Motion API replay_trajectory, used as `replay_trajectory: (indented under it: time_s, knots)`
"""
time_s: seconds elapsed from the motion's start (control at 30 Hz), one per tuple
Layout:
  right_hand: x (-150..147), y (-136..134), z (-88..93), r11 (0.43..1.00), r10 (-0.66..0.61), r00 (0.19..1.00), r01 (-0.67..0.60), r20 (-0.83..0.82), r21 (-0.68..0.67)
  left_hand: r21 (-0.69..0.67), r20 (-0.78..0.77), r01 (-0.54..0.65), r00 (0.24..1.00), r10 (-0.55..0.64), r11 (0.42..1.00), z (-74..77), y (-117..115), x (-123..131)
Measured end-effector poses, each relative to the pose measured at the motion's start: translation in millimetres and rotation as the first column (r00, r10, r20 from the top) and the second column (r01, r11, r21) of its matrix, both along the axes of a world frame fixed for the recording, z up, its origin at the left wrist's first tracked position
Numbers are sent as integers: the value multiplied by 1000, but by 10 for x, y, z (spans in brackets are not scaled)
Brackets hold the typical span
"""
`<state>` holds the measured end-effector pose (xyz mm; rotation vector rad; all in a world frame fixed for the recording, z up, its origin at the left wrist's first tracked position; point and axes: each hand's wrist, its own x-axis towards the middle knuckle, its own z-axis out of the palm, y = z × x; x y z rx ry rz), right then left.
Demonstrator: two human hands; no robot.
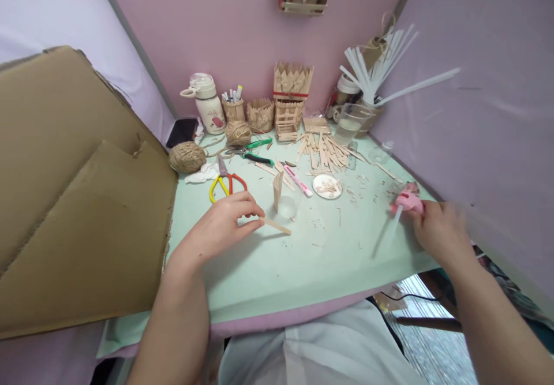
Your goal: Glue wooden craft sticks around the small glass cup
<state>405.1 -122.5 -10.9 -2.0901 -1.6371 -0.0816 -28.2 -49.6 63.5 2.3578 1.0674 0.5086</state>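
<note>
Between the thumb and fingers of my left hand [229, 220] is a wooden craft stick [277, 226], held slanting just above the table. Just beyond it a clear plastic cup [287, 206] stands with upright wooden sticks [277, 190] at its left side. Over at the right edge of the table, my right hand [444, 232] is closed around a pink hot glue gun [409, 200], with a white glue stick [396, 217] poking out of its back. That hand is partly blurred by motion.
A large cardboard box [86, 200] walls off the left side. Scissors [227, 180], pliers [257, 157], a pink cutter [298, 180] and a white dish [328, 187] lie behind the hands. Loose craft sticks [324, 151], twine balls [187, 157] and a bottle [208, 105] stand farther back.
</note>
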Motion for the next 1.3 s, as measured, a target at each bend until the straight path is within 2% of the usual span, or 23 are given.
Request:
replay_trajectory:
  time_s: [0.07, 0.13, 0.2, 0.23, 0.27, 0.3, 0.33, 0.37, 0.43, 0.47, 0.5, 0.57, 0.73, 0.87, 0.97, 1.03, 1.13, 1.2, 1.3]
  knots:
    - [135, 45, -42, 984, -114, 970, 139, 214, -109, 8, 4, 15, 1000, -15, 1000, -13, 5, 6]
    - [115, 36, 5, 962, -186, 942, 232, 280, -142, 15, 10, 21, 1000, -21, 1000, -19, 6, 12]
    - [-89, -12, 150, 967, -223, 941, 246, 254, -61, 27, 22, 21, 1000, -22, 999, -19, -1, 22]
    - [-262, -46, 248, 980, -199, 956, 199, 217, 21, 35, 30, 24, 999, -25, 999, -18, -8, 30]
    - [-478, -80, 349, 995, -68, 983, 55, 170, 83, 45, 40, 31, 999, -33, 999, -17, -18, 41]
    - [-728, -111, 444, 984, 76, 991, -92, 106, 152, 56, 49, 44, 998, -46, 997, -15, -30, 54]
    - [-1000, -133, 524, 946, 211, 977, -214, 42, 242, 69, 58, 61, 996, -65, 996, -14, -43, 70]
    - [-1279, -144, 583, 894, 371, 928, -352, -18, 275, 82, 64, 80, 994, -85, 993, -14, -58, 87]
    - [-1793, -125, 630, 750, 640, 767, -610, -50, 258, 104, 65, 112, 991, -119, 988, -19, -85, 120]
    - [-1999, -98, 623, 688, 711, 702, -682, -41, 249, 116, 63, 120, 990, -128, 986, -26, -96, 135]
    - [-2162, -63, 604, 665, 734, 679, -708, -32, 236, 129, 58, 123, 990, -131, 984, -36, -103, 146]
    - [-2354, 10, 548, 663, 734, 679, -715, -7, 221, 159, 43, 110, 992, -118, 981, -67, -107, 161]
    - [-2391, 112, 447, 717, 669, 743, -649, 8, 256, 216, 32, 84, 995, -93, 973, -144, -100, 190]
    - [-2366, 126, 436, 729, 653, 757, -627, -7, 275, 216, 126, 107, 983, -136, 971, -131, -121, 222]
    - [-2306, 129, 469, 752, 635, 769, -590, -79, 294, 127, 235, 65, 967, -94, 990, -36, -127, 193]
    - [-2229, 128, 499, 782, 595, 793, -534, -129, 322, 22, 265, -46, 963, 39, 999, 65, -115, 147]
    - [-2116, 114, 515, 809, 544, 821, -460, -172, 365, -142, 205, -202, 952, 228, 969, 202, -52, 103]
    - [-2075, 97, 500, 810, 532, 825, -431, -190, 397, -226, 185, -210, 949, 254, 951, 214, 42, 123]
    - [-2052, 63, 463, 787, 540, 821, -413, -186, 458, -272, 251, -86, 955, 157, 958, 63, 252, 216]
